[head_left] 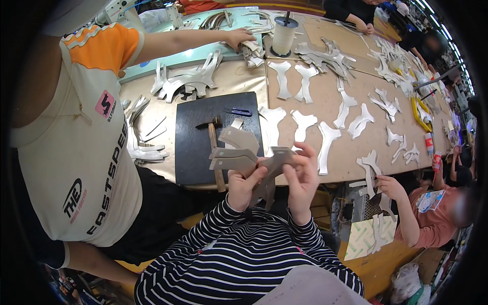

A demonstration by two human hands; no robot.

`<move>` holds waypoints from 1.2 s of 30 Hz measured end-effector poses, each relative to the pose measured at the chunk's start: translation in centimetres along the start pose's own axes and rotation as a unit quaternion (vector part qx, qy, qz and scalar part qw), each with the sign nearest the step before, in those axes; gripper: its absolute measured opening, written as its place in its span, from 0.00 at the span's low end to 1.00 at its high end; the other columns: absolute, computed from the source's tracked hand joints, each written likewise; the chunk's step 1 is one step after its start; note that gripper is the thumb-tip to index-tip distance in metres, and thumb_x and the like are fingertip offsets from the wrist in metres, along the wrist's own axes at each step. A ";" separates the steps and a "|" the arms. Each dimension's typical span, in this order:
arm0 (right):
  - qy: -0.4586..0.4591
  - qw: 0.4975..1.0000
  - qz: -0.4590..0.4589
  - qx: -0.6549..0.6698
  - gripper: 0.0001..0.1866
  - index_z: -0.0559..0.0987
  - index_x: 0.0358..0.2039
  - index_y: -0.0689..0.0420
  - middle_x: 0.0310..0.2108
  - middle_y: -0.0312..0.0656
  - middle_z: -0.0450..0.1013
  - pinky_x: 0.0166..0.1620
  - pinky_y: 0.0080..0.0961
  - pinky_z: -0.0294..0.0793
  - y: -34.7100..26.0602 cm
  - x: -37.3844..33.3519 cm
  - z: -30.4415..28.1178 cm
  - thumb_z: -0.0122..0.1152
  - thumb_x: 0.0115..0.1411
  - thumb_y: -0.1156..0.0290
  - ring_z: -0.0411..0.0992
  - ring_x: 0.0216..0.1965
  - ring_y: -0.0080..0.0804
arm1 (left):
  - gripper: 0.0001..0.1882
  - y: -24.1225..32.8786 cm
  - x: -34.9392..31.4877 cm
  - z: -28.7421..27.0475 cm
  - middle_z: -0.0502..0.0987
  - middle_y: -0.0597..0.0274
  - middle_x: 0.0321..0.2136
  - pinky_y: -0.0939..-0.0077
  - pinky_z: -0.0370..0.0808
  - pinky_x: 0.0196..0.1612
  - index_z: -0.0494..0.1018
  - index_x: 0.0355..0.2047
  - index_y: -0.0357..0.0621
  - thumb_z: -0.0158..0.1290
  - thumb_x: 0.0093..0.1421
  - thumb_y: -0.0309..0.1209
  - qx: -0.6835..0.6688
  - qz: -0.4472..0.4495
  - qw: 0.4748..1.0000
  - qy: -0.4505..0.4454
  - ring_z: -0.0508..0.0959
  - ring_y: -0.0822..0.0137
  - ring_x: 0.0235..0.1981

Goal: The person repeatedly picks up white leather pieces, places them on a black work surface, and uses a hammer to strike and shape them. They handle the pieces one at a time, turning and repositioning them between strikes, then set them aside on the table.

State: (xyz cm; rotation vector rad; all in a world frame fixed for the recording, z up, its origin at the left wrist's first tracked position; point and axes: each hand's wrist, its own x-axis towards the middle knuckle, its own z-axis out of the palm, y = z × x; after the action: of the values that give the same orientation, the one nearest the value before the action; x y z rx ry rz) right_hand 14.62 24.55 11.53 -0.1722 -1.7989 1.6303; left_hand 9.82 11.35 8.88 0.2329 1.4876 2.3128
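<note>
My left hand (243, 187) is closed around several grey, cut shoe-upper pieces (236, 143), which fan out above its fingers. Another grey shoe-upper piece (273, 165) extends between my two hands and hangs down between them. My right hand (302, 184) has its thumb and fingers on the right side of that piece, pinching its edge. Under and beyond the fanned pieces lies a black mat (190, 134). On it rest a hammer (213, 136) with a wooden handle, partly covered by the pieces, and small blue-handled thread snips (238, 112).
White shoe-upper pieces (304, 124) lie spread right of the mat, with more pieces (190, 81) behind it. A thread spool (283, 38) stands at the back. A co-worker's hand (239, 38) touches a stack on the left; another person's hand (390, 187) holds pieces at right.
</note>
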 end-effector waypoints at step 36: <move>0.130 0.961 0.201 0.138 0.09 0.81 0.31 0.66 0.25 0.33 0.75 0.28 0.15 0.67 2.4 -1.4 -7.2 0.62 0.61 0.71 0.69 0.26 0.15 | 0.07 -1.7 0.9 -3.7 0.76 0.62 0.30 0.85 0.61 0.23 0.73 0.34 0.33 0.48 0.66 0.25 0.164 0.099 0.977 0.090 0.65 0.80 0.20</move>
State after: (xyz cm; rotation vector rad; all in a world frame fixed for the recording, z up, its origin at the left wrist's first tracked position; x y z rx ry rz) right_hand 18.91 30.28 8.59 -0.6258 -1.3796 2.0135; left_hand 8.11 9.28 5.71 0.2756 2.0225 2.2744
